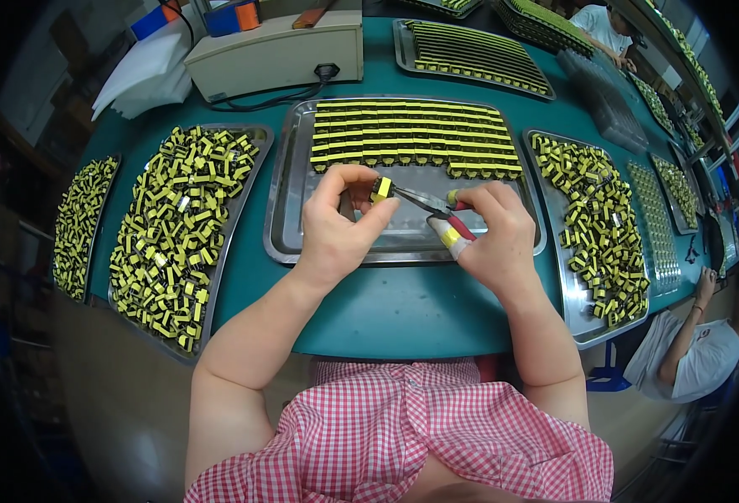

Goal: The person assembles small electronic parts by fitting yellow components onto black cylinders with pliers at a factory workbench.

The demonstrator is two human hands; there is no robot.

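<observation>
Between the thumb and fingers of my left hand (338, 225) is a small transformer (381, 189), a black part with a yellow band. My right hand (501, 233) grips long-nosed pliers (424, 199), whose red handles are partly wrapped in white and yellow tape. The plier tips are at the right side of the transformer; I cannot tell whether they pinch it. Both hands are above the near part of a metal tray (282, 220). Rows of similar transformers (411, 130) fill the far half of that tray, the nearest row with a gap.
Loose transformers lie heaped in a tray (218, 289) on the left and another (586, 334) on the right. A filled tray (403, 52) stands behind, beside a beige box (277, 63) with a black cable. White foam sheets (147, 71) lie back left. Co-workers (692, 356) sit at the right.
</observation>
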